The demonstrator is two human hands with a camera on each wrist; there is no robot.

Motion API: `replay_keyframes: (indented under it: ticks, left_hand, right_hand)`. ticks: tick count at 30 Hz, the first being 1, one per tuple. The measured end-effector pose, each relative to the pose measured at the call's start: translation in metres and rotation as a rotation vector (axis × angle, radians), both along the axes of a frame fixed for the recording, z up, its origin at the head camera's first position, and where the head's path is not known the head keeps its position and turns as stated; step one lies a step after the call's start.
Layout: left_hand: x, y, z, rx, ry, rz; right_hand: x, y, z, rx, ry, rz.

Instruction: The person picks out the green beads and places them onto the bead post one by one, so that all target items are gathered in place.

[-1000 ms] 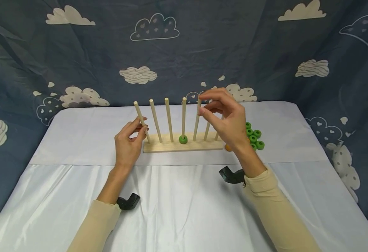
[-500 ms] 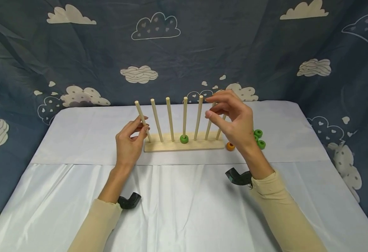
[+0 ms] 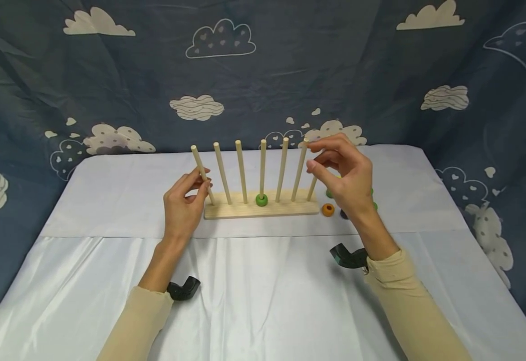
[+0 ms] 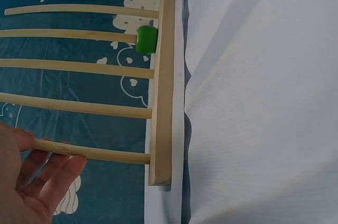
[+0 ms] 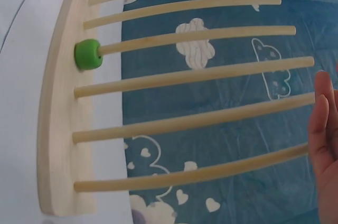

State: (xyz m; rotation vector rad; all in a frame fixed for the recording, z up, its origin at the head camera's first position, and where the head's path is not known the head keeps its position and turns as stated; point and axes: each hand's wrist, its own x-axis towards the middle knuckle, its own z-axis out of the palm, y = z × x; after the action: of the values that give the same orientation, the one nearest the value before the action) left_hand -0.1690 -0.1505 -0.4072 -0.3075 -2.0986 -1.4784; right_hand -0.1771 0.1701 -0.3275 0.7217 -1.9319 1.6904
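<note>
A wooden rack [image 3: 245, 212] with several upright pegs stands on the white cloth. My left hand [image 3: 184, 205] pinches the leftmost peg [image 3: 198, 160] partway up, between thumb and fingers; the left wrist view shows the same grip. One green bead [image 3: 261, 200] is threaded on the middle peg [image 3: 263, 168], down at the base. Over at the right, my right hand [image 3: 346, 173] has its index fingertip by the top of the second peg from the right [image 3: 300, 170]. A gap shows between its thumb and index finger, with nothing held there.
An orange bead [image 3: 328, 209] lies off the rack's right end, with a dark bead [image 3: 344, 214] beside it. Green beads [image 3: 329, 193] lie partly hidden behind my right hand. A dark blue cloud-patterned cloth [image 3: 263, 75] hangs behind the table.
My right hand has moved right, from the third peg from the right to the second, now covering more of the green beads. The left hand keeps its grip on the leftmost peg.
</note>
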Motion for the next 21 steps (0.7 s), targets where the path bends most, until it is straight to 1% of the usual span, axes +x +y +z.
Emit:
replay_keyframes:
  ticks: [4,11,15,21]
  left_hand:
    - [0.0,-0.001,0.0,0.008,0.0,-0.001]
    - [-0.003,0.001,0.001,0.016,0.014,0.014]
    - [-0.004,0.002,0.002,0.018,0.012,0.012]
    - [-0.002,0.001,0.003,0.024,0.004,0.023]
  right_hand:
    - [0.0,0.006,-0.004,0.005,-0.011,-0.037]
    - [0.0,0.017,-0.008,-0.033,-0.028,-0.06]
    - [0.001,0.021,-0.011,-0.042,-0.05,-0.087]
    - [-0.001,0.026,-0.016,-0.018,-0.082,-0.134]
